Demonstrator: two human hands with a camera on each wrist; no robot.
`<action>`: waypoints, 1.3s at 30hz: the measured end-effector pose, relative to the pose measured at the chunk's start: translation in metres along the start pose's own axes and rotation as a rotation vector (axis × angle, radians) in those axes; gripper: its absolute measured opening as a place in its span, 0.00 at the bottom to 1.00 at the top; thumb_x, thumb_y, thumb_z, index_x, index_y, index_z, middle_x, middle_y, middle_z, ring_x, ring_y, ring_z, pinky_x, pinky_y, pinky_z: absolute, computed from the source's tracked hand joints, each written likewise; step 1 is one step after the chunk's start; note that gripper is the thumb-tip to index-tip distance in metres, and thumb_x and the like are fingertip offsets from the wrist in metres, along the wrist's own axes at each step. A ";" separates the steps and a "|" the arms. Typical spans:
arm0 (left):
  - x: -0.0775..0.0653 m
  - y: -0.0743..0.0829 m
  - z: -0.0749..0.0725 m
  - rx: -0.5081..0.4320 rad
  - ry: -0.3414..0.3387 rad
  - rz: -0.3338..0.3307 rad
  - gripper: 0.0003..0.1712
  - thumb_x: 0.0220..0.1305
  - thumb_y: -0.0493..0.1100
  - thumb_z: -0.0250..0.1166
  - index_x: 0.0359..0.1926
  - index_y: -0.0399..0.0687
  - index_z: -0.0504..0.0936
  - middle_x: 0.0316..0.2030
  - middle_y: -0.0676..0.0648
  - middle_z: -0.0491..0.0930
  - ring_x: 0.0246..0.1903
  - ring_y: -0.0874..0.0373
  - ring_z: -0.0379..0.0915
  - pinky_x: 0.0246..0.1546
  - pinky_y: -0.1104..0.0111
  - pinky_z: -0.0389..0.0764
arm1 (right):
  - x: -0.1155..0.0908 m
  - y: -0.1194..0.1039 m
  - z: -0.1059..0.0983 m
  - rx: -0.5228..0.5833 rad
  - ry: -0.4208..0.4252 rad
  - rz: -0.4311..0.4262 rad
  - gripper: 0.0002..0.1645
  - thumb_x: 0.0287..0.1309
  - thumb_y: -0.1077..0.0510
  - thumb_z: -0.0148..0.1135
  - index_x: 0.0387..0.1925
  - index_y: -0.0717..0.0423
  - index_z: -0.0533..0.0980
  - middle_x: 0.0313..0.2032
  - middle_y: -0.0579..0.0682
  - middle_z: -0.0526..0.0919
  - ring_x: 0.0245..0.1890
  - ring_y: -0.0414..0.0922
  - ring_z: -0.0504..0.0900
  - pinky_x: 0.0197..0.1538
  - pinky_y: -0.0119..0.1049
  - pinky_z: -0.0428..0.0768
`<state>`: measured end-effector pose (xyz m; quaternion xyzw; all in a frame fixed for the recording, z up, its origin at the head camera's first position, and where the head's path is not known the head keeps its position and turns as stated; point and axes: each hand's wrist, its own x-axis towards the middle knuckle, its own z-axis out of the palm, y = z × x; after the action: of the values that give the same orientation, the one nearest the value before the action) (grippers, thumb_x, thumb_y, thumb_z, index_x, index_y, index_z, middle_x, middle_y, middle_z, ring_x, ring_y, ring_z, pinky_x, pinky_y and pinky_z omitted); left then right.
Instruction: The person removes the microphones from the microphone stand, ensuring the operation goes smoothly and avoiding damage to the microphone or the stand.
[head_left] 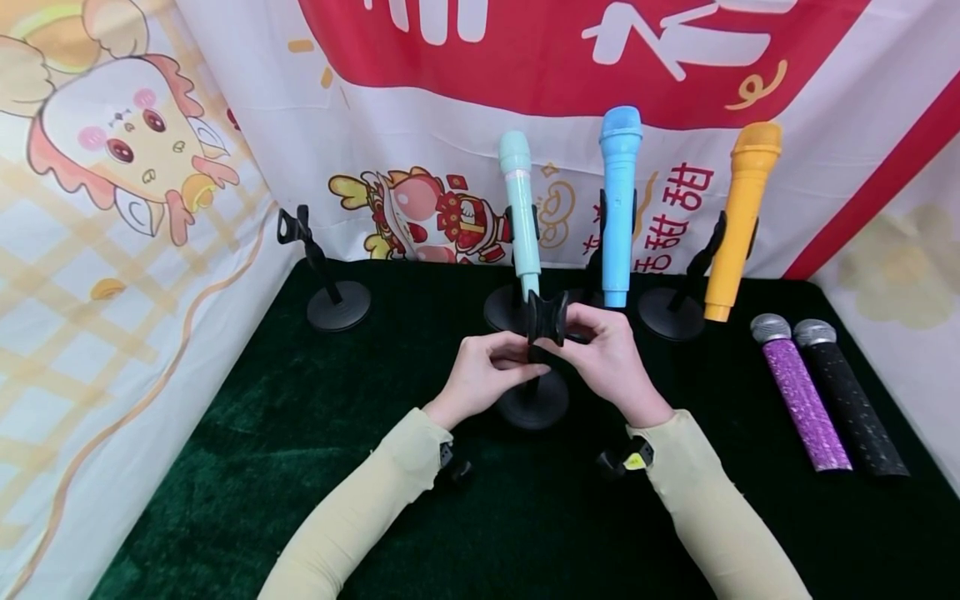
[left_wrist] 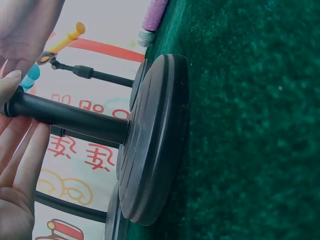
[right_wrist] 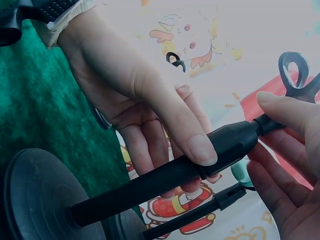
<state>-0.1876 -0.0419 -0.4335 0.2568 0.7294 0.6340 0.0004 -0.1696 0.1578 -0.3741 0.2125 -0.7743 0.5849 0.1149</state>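
Observation:
My left hand grips the upright of a black desktop microphone stand in the middle of the cloth. The thumb and fingers hold the pole around its thicker collar, as the right wrist view shows. My right hand pinches the thin neck just above that collar, under the clip at the top. No microphone sits in this clip. The round base stands on the dark green cloth in the left wrist view.
Behind stand mounted mint-green, blue and orange microphones. Another stand with a bare clip is at the far left. Purple and black microphones lie on the green cloth at right. A printed curtain backs the table.

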 end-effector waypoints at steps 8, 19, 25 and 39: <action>0.000 -0.006 -0.001 -0.014 -0.008 0.031 0.12 0.62 0.39 0.75 0.47 0.48 0.88 0.41 0.52 0.87 0.40 0.57 0.86 0.42 0.64 0.87 | 0.000 0.003 0.001 0.010 -0.007 0.014 0.08 0.57 0.69 0.73 0.40 0.59 0.86 0.35 0.49 0.88 0.42 0.45 0.85 0.53 0.48 0.83; 0.000 -0.010 -0.003 -0.027 -0.027 0.055 0.12 0.63 0.44 0.75 0.47 0.51 0.88 0.42 0.52 0.87 0.41 0.56 0.86 0.42 0.62 0.87 | -0.002 0.008 0.000 0.040 -0.011 -0.015 0.08 0.58 0.63 0.75 0.40 0.54 0.86 0.36 0.47 0.88 0.42 0.47 0.85 0.51 0.49 0.84; 0.000 -0.010 -0.003 -0.030 -0.028 0.051 0.12 0.63 0.45 0.75 0.47 0.51 0.88 0.42 0.53 0.87 0.41 0.56 0.86 0.42 0.62 0.87 | -0.002 0.009 0.000 0.049 -0.014 -0.020 0.07 0.59 0.62 0.75 0.40 0.52 0.86 0.36 0.46 0.88 0.40 0.47 0.85 0.50 0.51 0.85; -0.002 -0.009 -0.001 -0.026 -0.016 0.020 0.13 0.62 0.37 0.75 0.48 0.46 0.88 0.42 0.50 0.87 0.41 0.57 0.86 0.42 0.63 0.87 | -0.004 0.009 0.002 0.027 -0.012 0.002 0.09 0.58 0.69 0.73 0.39 0.58 0.86 0.35 0.50 0.87 0.41 0.45 0.84 0.53 0.42 0.84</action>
<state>-0.1900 -0.0441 -0.4418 0.2690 0.7186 0.6412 0.0030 -0.1700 0.1590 -0.3842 0.2167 -0.7673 0.5941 0.1065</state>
